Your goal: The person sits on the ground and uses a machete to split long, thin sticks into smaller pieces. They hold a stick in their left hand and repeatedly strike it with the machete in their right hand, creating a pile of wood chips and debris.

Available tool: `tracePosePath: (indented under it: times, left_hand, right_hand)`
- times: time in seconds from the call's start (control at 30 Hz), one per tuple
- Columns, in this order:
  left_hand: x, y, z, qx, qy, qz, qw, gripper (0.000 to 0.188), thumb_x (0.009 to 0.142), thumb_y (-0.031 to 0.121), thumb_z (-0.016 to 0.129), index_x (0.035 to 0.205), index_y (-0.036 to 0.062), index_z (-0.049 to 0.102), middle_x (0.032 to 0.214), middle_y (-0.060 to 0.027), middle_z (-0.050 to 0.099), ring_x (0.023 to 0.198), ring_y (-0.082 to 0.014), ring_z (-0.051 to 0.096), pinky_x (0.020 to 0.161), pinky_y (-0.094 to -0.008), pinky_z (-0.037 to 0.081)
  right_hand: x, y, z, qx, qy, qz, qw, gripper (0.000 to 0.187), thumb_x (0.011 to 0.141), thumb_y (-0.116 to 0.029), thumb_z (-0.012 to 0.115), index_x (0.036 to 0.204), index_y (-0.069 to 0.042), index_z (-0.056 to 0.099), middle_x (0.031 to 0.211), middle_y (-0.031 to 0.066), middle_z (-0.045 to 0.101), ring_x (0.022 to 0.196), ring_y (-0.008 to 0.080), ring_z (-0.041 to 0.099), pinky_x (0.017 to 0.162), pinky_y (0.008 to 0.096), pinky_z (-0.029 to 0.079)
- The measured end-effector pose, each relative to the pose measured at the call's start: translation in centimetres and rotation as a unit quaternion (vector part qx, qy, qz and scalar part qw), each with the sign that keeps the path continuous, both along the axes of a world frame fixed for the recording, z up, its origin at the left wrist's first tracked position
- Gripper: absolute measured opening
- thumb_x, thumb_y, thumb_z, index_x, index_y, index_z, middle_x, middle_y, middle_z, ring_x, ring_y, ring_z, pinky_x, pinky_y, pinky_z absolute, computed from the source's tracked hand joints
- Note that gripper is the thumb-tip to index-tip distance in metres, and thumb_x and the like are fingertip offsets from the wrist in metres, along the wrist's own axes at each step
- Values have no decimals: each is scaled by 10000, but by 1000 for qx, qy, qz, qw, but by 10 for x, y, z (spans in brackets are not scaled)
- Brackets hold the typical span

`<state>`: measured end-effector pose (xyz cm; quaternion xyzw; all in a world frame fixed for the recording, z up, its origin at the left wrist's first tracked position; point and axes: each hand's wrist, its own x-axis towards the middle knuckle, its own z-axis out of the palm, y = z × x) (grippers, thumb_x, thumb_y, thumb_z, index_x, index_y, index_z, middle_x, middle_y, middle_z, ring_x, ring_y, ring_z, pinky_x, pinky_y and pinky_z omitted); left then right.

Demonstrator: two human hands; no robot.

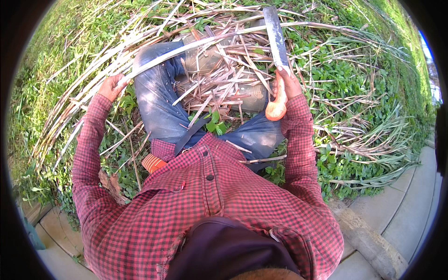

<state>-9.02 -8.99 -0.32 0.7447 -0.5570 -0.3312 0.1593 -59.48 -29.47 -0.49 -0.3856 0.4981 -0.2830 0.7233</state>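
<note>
My left hand (pixel 112 87) is closed around the thick end of a long pale stalk (pixel 200 43), which stretches across above my knees to the right and ends in green leaves. In my right hand (pixel 291 84) is a machete (pixel 275 39), gripped by its bulbous orange handle (pixel 276 110). Its broad, worn blade points away from me and crosses the stalk; whether the two touch, I cannot tell. Dry husk strips (pixel 233 86) lie heaped over my boots (pixel 252 97) and between my legs.
Several long stalks (pixel 88 88) lie on the grass at the left. More dry strips and leafy tops (pixel 373 144) are spread on the right. Concrete paving (pixel 396 205) and a pale log-like bar (pixel 368 242) are at the lower right. An orange striped thing (pixel 152 163) sits at my left hip.
</note>
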Motion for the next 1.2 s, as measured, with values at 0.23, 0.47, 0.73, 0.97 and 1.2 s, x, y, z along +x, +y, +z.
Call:
tracePosePath:
  times: [0.23, 0.47, 0.73, 0.97, 1.2]
  left_hand:
    - [-12, -6, 13, -6, -103, -33, 994, 303, 791, 312, 592, 890, 26, 596, 714, -142, 603, 655, -234, 568, 650, -348, 441]
    - [-33, -9, 24, -38, -327, -48, 943, 309, 734, 236, 603, 974, 50, 547, 876, -150, 608, 760, -293, 599, 691, -389, 481]
    - [-19, 8, -4, -254, -371, -133, 883, 389, 743, 132, 650, 1106, 94, 516, 819, -101, 604, 690, -250, 600, 596, -322, 492]
    - [-23, 9, 4, -282, -399, -86, 868, 249, 853, 124, 516, 1088, 56, 561, 800, -117, 615, 689, -237, 608, 606, -318, 497]
    - [37, 37, 81, -308, -271, 391, 824, 345, 931, 314, 364, 1091, 79, 559, 885, -118, 637, 769, -168, 614, 719, -288, 491]
  right_hand:
    - [3, 3, -15, 56, -14, 1, 998, 255, 817, -315, 582, 908, -97, 487, 540, 53, 497, 386, 154, 474, 355, 271, 414]
    - [-2, 4, -20, 31, 20, -6, 999, 276, 787, -316, 616, 889, -89, 496, 533, 59, 498, 387, 156, 475, 361, 265, 413]
    - [2, 1, -12, 29, -12, 8, 999, 247, 806, -290, 598, 858, -71, 496, 535, 54, 509, 378, 147, 477, 358, 264, 417]
    - [2, -4, -20, 28, -32, -1, 999, 295, 772, -301, 637, 893, -79, 484, 559, 55, 512, 376, 159, 493, 340, 292, 422]
    - [0, -3, -29, 9, -45, -1, 999, 288, 775, -296, 635, 864, -73, 475, 556, 55, 511, 379, 156, 502, 330, 293, 418]
